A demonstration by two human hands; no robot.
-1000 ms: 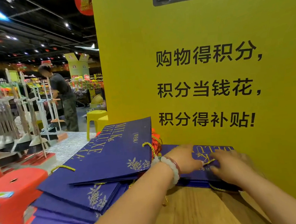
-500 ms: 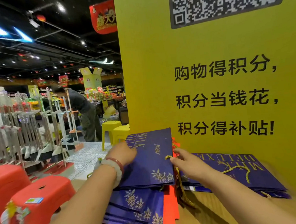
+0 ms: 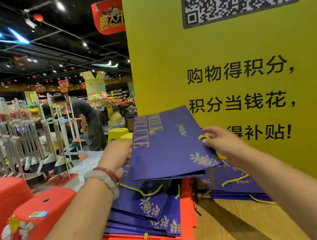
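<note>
A flat purple gift bag [image 3: 168,148] with gold lettering and flowers hangs lifted above a stack of purple bags [image 3: 149,215]. My left hand [image 3: 116,156], with bead and red bracelets at the wrist, grips the bag's left edge. My right hand [image 3: 220,143] pinches its right edge near the gold cord handle. Red bags [image 3: 188,221] lie under the stack. A second pile of purple bags [image 3: 237,185] rests on the wooden counter [image 3: 232,227] against the yellow sign.
A tall yellow sign board [image 3: 225,55] with a QR code stands right behind the bags. Red plastic stools [image 3: 44,210] stand at lower left. Racks of brooms and mops [image 3: 26,142] fill the left. A person [image 3: 88,119] bends over near yellow stools [image 3: 118,133].
Both hands left the right pile, moved to the left stack and took the top purple bag by its edges. That bag is now raised off the stack.
</note>
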